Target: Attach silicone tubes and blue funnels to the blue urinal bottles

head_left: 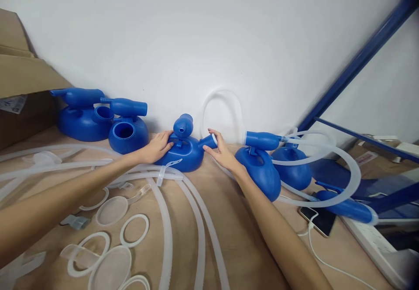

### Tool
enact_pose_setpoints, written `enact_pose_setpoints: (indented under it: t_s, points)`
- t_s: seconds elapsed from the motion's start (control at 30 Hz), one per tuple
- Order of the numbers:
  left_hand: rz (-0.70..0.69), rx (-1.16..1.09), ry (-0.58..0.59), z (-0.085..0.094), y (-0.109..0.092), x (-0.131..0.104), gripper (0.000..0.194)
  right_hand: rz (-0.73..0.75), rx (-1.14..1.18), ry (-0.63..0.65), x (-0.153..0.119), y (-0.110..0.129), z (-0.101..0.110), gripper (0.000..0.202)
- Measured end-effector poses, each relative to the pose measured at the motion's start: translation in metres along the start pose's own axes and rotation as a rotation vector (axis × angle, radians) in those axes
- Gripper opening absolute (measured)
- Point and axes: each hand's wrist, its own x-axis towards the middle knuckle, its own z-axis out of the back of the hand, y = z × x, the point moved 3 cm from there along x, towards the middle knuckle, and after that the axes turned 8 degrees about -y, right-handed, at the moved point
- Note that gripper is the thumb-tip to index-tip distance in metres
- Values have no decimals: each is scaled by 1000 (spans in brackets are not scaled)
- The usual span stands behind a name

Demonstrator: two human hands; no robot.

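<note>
Two hands on a blue bottle, back of the bench

Standing by the bench (pixel 248 237), white wall behind. Blue bottle (pixel 191 161) sits near the back, about mid-bench, its neck angled up to the right. Left hand (pixel 157 147) clamped on the bottle's left end, thumb in front, fingers over the top. Right hand (pixel 221 151) closed about the neck, thumb below, fingertips above; white collar (pixel 214 139) at the mouth, between them. Blue spout (pixel 183 125) perches on top of the same bottle, narrow tip facing outward.

To the left: two more blue bottles (pixel 83 124), mouths open, each with a spout lying on top. Cardboard box (pixel 29 74) beyond them, at the wall.

To the right: a bottle (pixel 258 172) topped by a spout (pixel 262 140), joined to a looping clear hose (pixel 355 172). Another bottle (pixel 291 167) just behind. Farther along, a loose spout (pixel 347 205) lies near a dark phone (pixel 319 220) and its white cable (pixel 330 261); power strip (pixel 369 237) past that. Blue shelf frame (pixel 360 60) rises at far right.

Nearer side: long clear hoses (pixel 166 237) curve over the wood. Left of these, white rings (pixel 122 229) and clear round lids (pixel 111 211) scattered, some overlapping.
</note>
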Motion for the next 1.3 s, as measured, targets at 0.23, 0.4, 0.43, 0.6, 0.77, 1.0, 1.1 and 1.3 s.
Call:
enact_pose_setpoints:
  t_s: [0.23, 0.4, 0.43, 0.6, 0.77, 1.0, 1.1, 1.3]
  points:
    - [-5, 8, 11, 1, -1, -2, 62, 59, -42, -71, 5, -2, 4, 55]
    - [3, 1, 12, 2, -4, -2, 64, 41, 0, -88, 4, -7, -3, 57]
    - [6, 2, 12, 2, -4, -2, 64, 53, 5, -110, 3, -7, -6, 61]
    - [39, 13, 4, 0, -2, -1, 64, 41, 25, -214, 3, -9, -16, 74]
    - [66, 13, 3, -1, -1, -1, 67, -8, 45, -223, 8, -13, -19, 67]
    - [67, 3, 0, -2, 0, -1, 73, -106, 147, -253, 11, -14, -23, 66]
    - [72, 3, -12, -4, 2, -2, 73, -160, 192, -243, 10, -18, -25, 64]
    - [41, -19, -34, -2, 2, -3, 75, -126, -87, -444, 2, 7, -14, 68]
